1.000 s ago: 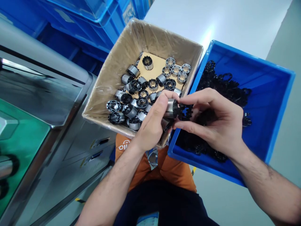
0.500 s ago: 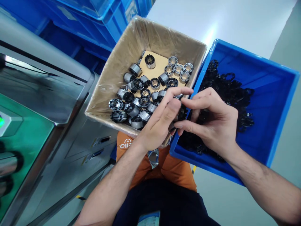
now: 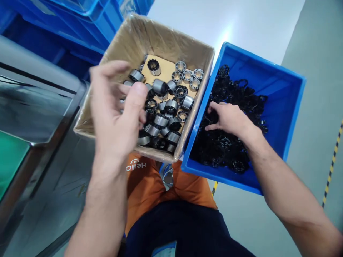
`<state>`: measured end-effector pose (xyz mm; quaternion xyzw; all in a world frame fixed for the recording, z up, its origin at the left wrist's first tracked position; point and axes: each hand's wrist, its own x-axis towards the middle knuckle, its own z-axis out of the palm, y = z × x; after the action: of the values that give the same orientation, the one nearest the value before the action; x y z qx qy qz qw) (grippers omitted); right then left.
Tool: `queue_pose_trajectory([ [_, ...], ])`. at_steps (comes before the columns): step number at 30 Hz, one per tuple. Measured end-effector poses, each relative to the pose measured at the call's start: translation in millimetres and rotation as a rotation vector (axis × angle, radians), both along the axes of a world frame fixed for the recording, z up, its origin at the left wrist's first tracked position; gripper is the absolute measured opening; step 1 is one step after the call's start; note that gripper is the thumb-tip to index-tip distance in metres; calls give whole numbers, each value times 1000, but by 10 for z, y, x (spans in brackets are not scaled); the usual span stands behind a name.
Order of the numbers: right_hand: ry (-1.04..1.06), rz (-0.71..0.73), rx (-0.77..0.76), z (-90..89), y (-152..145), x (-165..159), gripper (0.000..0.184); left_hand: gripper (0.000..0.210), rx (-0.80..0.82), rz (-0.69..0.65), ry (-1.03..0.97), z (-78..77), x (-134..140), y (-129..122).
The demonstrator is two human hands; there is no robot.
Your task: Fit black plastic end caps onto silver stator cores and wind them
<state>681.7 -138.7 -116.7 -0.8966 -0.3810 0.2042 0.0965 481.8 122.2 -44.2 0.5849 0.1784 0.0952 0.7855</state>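
Observation:
My left hand hovers over the left side of the lined cardboard box; it is smeared by motion, but its fingers are apart and nothing shows in them. Under and beside it lie several metal ring cores with black toothed plastic ends, some tipped on their sides. Down in the blue bin, my right hand reaches among a heap of black plastic rings. Thumb and forefinger are spread at the heap's left part, with no ring plainly gripped; the other fingers are partly hidden.
Several bare metal rings stand on a tan cardboard sheet in the box. Blue crates are stacked at the upper left, near a grey metal machine. A white surface lies behind the box.
My hands were together over the edge between box and bin, around a partly hidden dark piece. They have parted: left hand to the left, right hand into the black rings. The view has shifted.

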Motion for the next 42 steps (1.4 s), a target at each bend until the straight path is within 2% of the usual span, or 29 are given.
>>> queue_pose_trajectory([
  [2, -30, 47, 14, -47, 19, -22, 51, 43, -30, 16, -11, -41, 33, -118],
  [5, -24, 76, 18, 10, 4, 15, 32, 43, -83, 38, -17, -177, 83, -260],
  [9, 25, 18, 2, 198, -79, 115, 32, 41, -200, 106, -27, -341, 95, -344],
  [12, 43, -61, 46, 372, -159, 145, 27, 31, -244, 74, 10, -351, 72, -370],
  [13, 37, -87, 80, 437, -180, 135, 30, 35, -234, 49, 10, -339, 65, -381],
  [15, 34, -159, 206, 569, -191, 77, 41, 59, -170, 10, -26, -312, 59, -408],
  [17, 91, -239, 428, 692, -148, -35, 44, 79, -86, 0, -51, -293, 61, -433],
  [18, 151, -263, 557, 744, -105, -107, 41, 82, -52, 8, -51, -289, 64, -442],
  [20, 324, -258, 777, 820, 4, -272, 33, 78, -23, 18, -31, -293, 68, -447],
  [22, 526, -215, 909, 851, 112, -436, 31, 67, -29, 7, -29, -313, 62, -440],
  [25, 793, -138, 981, 823, 215, -629, 31, 51, -43, -82, -71, -355, 31, -424],
  [27, 883, -103, 1002, 775, 250, -712, 26, 48, -36, -133, -90, -374, 5, -421],
  [30, 767, -94, 1009, 701, 299, -797, 15, 54, -29, -171, -71, -376, -24, -426],
  [33, 400, -74, 1001, 655, 353, -873, 10, 55, -37, -191, -90, -366, -34, -427],
  [35, 234, -78, 1016, 634, 377, -922, 14, 53, -40, -203, -106, -362, -38, -424],
  [39, 178, -134, 1078, 587, 386, -978, 13, 55, -25, -236, -99, -371, -52, -422],
  [42, 163, -97, 1103, 568, 382, -956, 13, 59, 8, -254, -123, -396, -64, -420],
])
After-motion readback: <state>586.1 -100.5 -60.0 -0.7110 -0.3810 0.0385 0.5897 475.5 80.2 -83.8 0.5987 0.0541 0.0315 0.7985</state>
